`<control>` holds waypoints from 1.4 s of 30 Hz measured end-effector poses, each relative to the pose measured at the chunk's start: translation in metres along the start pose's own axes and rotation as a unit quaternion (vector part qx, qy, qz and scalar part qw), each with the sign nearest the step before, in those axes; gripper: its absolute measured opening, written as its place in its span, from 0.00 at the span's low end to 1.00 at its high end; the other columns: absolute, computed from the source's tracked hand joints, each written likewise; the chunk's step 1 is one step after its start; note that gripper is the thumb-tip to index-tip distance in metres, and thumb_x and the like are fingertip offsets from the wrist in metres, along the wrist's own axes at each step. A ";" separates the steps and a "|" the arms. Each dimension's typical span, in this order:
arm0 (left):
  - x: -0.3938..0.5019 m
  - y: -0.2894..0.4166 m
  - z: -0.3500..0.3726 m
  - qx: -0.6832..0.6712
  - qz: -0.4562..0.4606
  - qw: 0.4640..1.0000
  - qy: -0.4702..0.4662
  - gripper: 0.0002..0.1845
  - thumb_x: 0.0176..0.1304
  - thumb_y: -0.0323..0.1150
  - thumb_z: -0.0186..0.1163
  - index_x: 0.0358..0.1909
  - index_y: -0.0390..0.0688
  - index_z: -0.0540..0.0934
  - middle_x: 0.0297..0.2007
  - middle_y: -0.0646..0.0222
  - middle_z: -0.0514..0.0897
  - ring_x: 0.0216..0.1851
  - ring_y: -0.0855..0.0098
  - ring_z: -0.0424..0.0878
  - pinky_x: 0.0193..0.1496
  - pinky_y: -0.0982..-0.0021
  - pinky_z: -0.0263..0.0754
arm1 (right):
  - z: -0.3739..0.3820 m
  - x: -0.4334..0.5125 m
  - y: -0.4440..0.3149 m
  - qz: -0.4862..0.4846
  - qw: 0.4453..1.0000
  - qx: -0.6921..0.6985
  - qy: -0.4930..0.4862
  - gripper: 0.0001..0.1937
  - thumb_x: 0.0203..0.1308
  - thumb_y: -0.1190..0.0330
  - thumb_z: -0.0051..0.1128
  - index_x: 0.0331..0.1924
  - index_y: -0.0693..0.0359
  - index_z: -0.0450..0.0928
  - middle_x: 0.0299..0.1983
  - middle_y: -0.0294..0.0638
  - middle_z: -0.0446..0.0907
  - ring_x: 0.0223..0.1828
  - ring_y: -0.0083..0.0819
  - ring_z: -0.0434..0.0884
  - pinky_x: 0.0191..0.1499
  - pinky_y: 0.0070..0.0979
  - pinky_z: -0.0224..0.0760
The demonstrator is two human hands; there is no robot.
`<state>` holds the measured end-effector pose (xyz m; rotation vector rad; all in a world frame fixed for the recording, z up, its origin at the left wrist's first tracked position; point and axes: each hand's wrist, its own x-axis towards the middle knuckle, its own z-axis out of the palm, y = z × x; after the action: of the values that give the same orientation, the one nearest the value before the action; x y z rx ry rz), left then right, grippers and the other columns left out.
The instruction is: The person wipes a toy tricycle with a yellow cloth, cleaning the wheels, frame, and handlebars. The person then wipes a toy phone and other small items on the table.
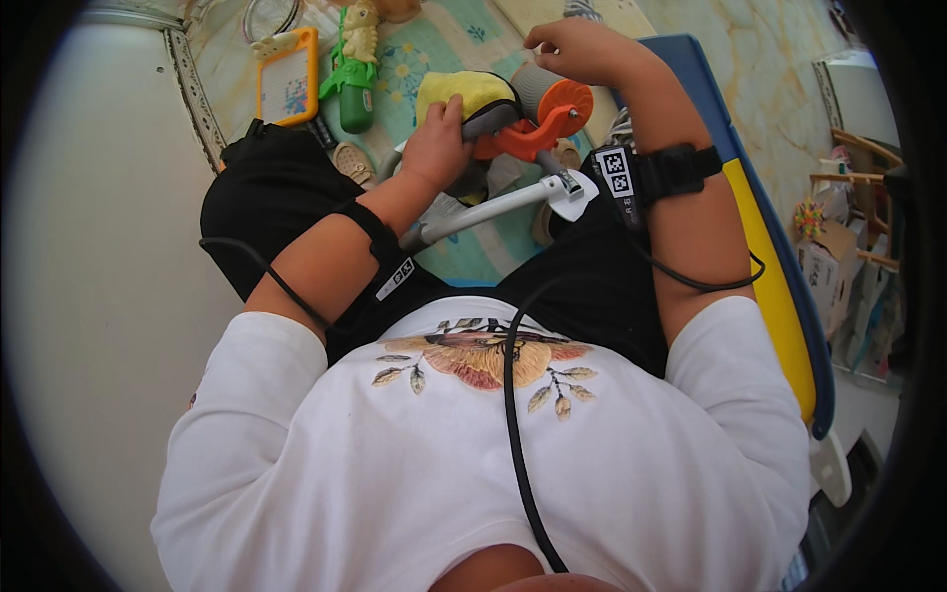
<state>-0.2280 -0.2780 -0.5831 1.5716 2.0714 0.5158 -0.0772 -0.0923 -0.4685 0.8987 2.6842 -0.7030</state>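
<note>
My left hand (436, 146) grips the edge of a yellow and grey cloth (481, 90), which is bunched over a tubular frame with orange plastic brackets (536, 137). Beside the cloth are a grey ribbed roller (534, 87) and an orange wheel (566, 106). A white metal tube (488, 213) runs from the frame towards my lap and ends at a white plate (578, 198). Above the wheel, my right hand (573, 50) is raised with curled fingers; nothing shows in it. What lies under the cloth is hidden.
A yellow-framed drawing board (288, 78) and a green toy water gun (356, 92) lie at the upper left on the patterned mat (436, 41). A beige clog (354, 164) is near my left knee. To the right stand a blue and yellow panel (769, 251) and a cardboard box (825, 274).
</note>
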 end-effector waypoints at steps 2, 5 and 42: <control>0.006 0.002 -0.005 0.043 0.007 0.999 -0.024 0.20 0.55 0.37 0.58 0.48 0.44 0.68 0.46 0.53 0.74 0.40 0.47 0.78 0.44 0.55 0.75 | 0.008 0.002 -0.005 0.003 1.000 -0.010 -0.016 0.17 0.59 0.68 0.51 0.52 0.61 0.75 0.43 0.48 0.81 0.44 0.40 0.81 0.48 0.31 0.73; 0.012 -0.003 -0.002 0.046 0.047 0.998 0.006 0.15 0.56 0.39 0.57 0.40 0.44 0.68 0.39 0.55 0.75 0.34 0.47 0.79 0.39 0.53 0.75 | 0.018 0.005 -0.009 0.009 0.996 -0.008 -0.086 0.17 0.59 0.68 0.51 0.52 0.60 0.75 0.42 0.47 0.81 0.44 0.41 0.80 0.47 0.32 0.72; 0.052 -0.012 -0.017 -0.173 0.145 0.974 -0.018 0.18 0.64 0.46 0.51 0.39 0.39 0.76 0.36 0.53 0.80 0.42 0.50 0.77 0.45 0.59 0.71 | 0.059 0.052 -0.001 0.114 0.939 0.322 0.039 0.30 0.52 0.81 0.37 0.64 0.60 0.62 0.49 0.49 0.79 0.51 0.36 0.78 0.53 0.27 0.70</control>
<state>-0.2589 -0.2313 -0.5845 1.6577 1.6231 0.8913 -0.1151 -0.0969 -0.5374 1.3743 2.3621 -1.5556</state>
